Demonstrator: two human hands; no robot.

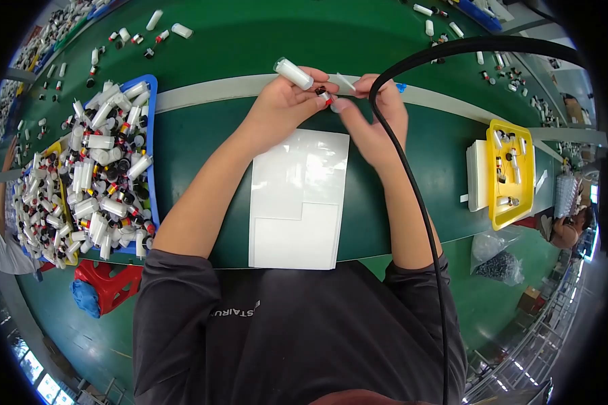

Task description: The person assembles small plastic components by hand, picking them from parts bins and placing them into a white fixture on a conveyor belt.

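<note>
My forearms reach forward and meet over the far edge of the green table (203, 145). My left hand (280, 101) is curled around a small white bottle (294, 73), tilted with its base up-left and its red-tipped end by my fingertips. My right hand (378, 108) pinches a thin white strip (344, 82) just beside that tip. A white sheet (297, 199) lies below my hands. A blue tray (152, 135) heaped with bottles sits left, a yellow tray (513, 216) right. A black cable (412, 189) crosses my right arm.
</note>
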